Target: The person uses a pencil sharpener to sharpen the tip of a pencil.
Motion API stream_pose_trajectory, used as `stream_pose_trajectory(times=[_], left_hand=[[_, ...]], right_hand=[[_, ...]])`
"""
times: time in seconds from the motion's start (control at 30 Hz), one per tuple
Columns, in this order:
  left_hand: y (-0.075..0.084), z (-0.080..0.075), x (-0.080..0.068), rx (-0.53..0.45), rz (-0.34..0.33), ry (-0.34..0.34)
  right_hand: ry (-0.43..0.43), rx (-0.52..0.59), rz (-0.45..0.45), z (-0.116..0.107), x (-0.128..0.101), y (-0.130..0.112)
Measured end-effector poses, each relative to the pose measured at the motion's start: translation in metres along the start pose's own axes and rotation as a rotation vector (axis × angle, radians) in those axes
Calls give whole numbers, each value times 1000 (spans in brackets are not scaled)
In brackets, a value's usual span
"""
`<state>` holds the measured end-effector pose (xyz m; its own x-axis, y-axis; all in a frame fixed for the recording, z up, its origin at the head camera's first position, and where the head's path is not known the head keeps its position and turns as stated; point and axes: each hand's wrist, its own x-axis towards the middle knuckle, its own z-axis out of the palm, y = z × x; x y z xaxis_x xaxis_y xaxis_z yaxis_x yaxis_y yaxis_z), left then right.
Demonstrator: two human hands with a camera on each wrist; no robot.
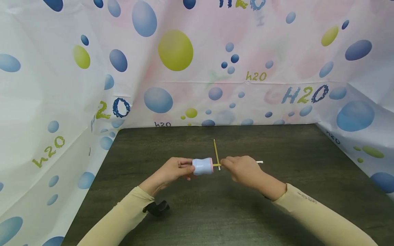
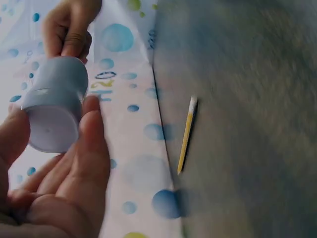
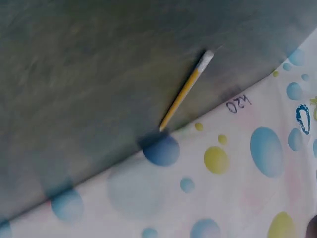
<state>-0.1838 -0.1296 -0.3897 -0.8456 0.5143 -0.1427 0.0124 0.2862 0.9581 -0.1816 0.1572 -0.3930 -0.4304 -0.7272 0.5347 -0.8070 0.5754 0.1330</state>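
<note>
Head view shows both hands meeting above the middle of a dark wood-grain table (image 1: 277,212). The left hand (image 1: 173,171) grips a pale blue waisted plastic sharpener with a pink rim (image 1: 202,166), its fingers curled round the barrel; the left wrist view shows the thumb and fingers cupping that barrel from both sides (image 2: 54,111). The sharpener lies on its side in the air, long axis running left to right, pink end facing the right hand (image 1: 243,171). The right hand pinches a yellow pencil with a white end (image 1: 260,162), fingers curled round its shaft. This held pencil is also horizontal, in line with the sharpener: its yellow tip end goes into the pink end, and its white end points to the person's right, out past the hand.

A second yellow pencil (image 1: 216,153) lies flat on the table just behind the hands, its long axis running away from the person, pointed tip toward the far wall.

Cream sleeves (image 1: 323,218) cover both forearms, and a black strap (image 1: 157,207) sits at the left wrist. A white plastic sheet printed with blue and green bubbles and "H2O" (image 1: 175,51) walls the table on the left, back and right.
</note>
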Motion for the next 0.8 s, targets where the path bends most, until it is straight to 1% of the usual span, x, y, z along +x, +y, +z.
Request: stream_pose_trajectory(times=[0.03,0.07,0.13,0.17,0.2,0.23,0.27,0.3,0.37,0.4,0.43,0.47,0.53,0.6,0.67,0.73,0.8], left_hand=[[1,1,-1,96,56,34],[2,2,-2,203,122,67],[4,4,-6,409,255,124],[4,5,-7,498,310,150],[4,6,-9,571,355,169],[3,6,-10,622,403,184],[3,7,-11,647,433,189],[2,7,-11,651,448,194],[1,7,-12,629,460,196],[1,6,-12,603,461,193],[1,5,-12,557,455,177],[1,4,-11,491,444,156],[2,0,-9,320,400,108],[2,-5,-8,164,326,76],[2,-9,-6,49,224,53],[2,-12,-5,-4,112,14],[1,-11,-3,-43,10,-50]], right_hand=[[-74,87,58,-1,2,0],[-160,206,124,-4,4,0],[-334,494,272,-8,8,4],[-416,637,351,-10,10,6],[-481,769,411,-11,12,9],[-524,867,444,-12,13,12],[-556,922,462,-13,14,14],[-569,941,464,-12,15,15],[-561,915,465,-12,15,14],[-541,877,461,-12,15,12],[-516,824,453,-11,15,10],[-483,764,438,-12,14,8],[-404,630,386,-12,13,4],[-295,457,292,-13,11,1],[-161,271,187,-12,9,0],[-33,119,99,-9,7,0],[62,11,23,-5,6,1]])
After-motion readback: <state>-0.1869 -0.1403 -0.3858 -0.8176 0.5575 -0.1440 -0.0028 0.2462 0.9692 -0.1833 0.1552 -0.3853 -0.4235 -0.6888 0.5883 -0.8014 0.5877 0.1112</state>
